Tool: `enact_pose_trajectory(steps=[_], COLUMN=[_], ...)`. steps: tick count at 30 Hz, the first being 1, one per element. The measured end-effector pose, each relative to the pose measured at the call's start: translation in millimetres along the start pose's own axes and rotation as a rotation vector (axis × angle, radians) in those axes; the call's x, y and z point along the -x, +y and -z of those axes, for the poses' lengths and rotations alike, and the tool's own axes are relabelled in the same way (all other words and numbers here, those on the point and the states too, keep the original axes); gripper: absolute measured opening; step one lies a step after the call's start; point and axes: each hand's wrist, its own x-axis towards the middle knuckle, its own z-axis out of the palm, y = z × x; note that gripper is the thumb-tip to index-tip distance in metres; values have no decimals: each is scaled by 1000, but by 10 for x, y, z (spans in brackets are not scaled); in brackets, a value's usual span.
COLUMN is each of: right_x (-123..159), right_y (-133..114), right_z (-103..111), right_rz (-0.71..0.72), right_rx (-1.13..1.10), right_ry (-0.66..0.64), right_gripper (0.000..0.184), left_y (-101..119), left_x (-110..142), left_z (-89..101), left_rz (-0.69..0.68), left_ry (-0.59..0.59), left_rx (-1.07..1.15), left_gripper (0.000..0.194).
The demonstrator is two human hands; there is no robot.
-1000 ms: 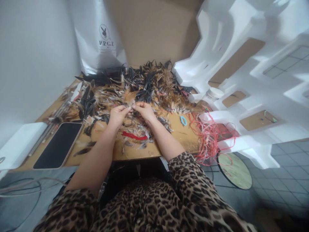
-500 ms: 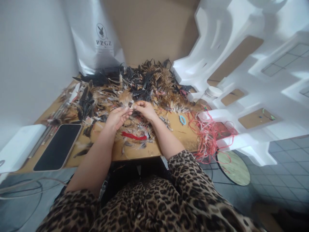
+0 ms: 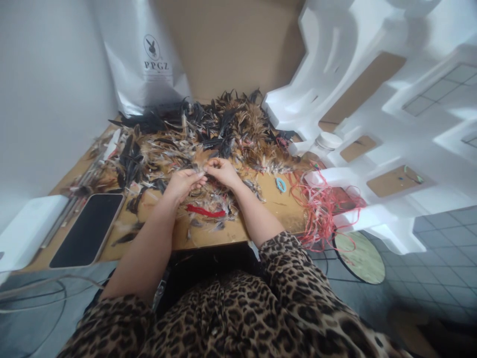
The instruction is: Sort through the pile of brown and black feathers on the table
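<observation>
Currently, one small brown feather tuft (image 3: 199, 158) is being pinched by two hands, just above the near middle of the table (image 3: 276, 216). Its base is being gripped between thumb and fingertips of the left hand (image 3: 183, 185), with the other fingers being kept loosely curled. At the right of the base, it's being nipped by thumb and forefinger of the right hand (image 3: 223, 173). Exact feather count in the tuft can't be told, too small and blurred.

Behind and around the hands, one big spread of black and brown feathers (image 3: 253, 122) is being borne by the table; too many to count. One red strand bundle (image 3: 205, 211) is being left lying on loose fluff, nearer the table edge. One blue ring (image 3: 280, 185) is being borne by bare tabletop, right of the hands. One tangle of red strings (image 3: 320, 211) is being draped over the right end.

At left, one phone (image 3: 87, 229) and one white device (image 3: 32, 228) are being supported side by side, with several thin rods (image 3: 61, 219) between. At the back, one silver bag (image 3: 149, 87) is being stood upright. At right, one lidded jar (image 3: 328, 142) is being partly hidden by one large white foam piece (image 3: 298, 102).
</observation>
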Motion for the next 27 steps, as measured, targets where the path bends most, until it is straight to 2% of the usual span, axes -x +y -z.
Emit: enact_pose_trajectory(steps=[5,7,11,16,18,27], right_x=[-6,-1,7,14,19,25], right_y=[-23,-41,-52,-61,-76,-90], right_z=[52,79,105,125,143,183], right_rz=[-175,-210,-229,-215,-199,-212], right_rx=[-323,-382,-397,-402,-402,-395], right_ry=[10,-24,-52,-80,-77,-56], right_gripper=[36,39,42,41,41,41], left_y=[9,10,19,80,102,23], left_x=[-24,-21,3,12,14,-1], left_z=[28,24,-7,37,66,10], left_rz=[-38,-32,-10,-108,-145,-142], left_ry=[101,90,45,129,127,76], left_rx=[68,84,63,110,110,-112], left_gripper=[18,20,25,22,23,26])
